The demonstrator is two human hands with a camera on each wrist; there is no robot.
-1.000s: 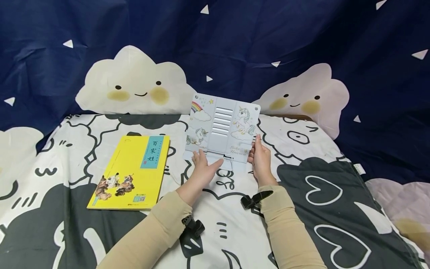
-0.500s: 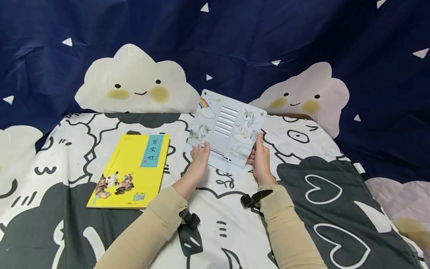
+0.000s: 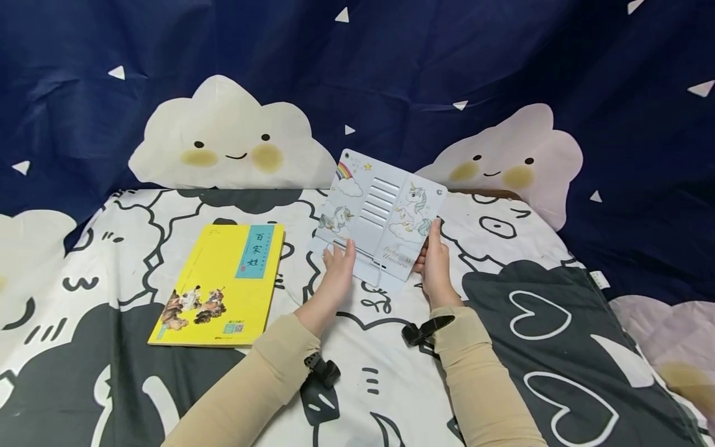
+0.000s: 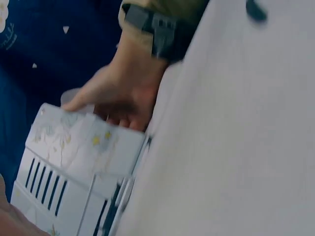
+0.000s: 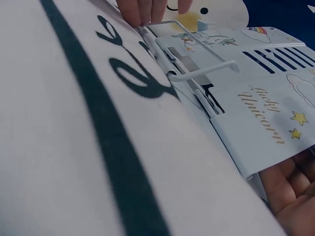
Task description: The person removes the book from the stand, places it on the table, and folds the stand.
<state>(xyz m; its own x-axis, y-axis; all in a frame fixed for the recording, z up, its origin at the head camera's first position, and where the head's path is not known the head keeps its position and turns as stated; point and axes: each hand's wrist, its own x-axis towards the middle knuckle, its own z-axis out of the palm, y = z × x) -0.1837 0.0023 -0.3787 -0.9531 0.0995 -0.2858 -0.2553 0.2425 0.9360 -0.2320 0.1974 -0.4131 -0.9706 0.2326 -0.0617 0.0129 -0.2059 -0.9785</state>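
Note:
A white metal book stand (image 3: 380,217) with unicorn and rainbow prints, a column of slots and a wire page holder (image 5: 206,71) along its lower edge is held tilted above the bedding. My left hand (image 3: 335,273) holds its lower left edge, thumb toward the front. On the lower right side, my right hand (image 3: 438,264) grips the edge with the thumb in front and the fingers tucked behind, as the right wrist view shows. A yellow book (image 3: 223,285) with a blue title label lies flat to the left, apart from both hands.
Under everything spreads a black-and-white cartoon-patterned cloth (image 3: 357,385). Behind it hangs a dark blue curtain (image 3: 391,56) with smiling clouds and small white triangles. Each wrist wears a black strap.
The book stand has turned clockwise and shifted slightly right. My left hand has changed its hold at the lower edge, its thumb now pointing up. The yellow book stays in place.

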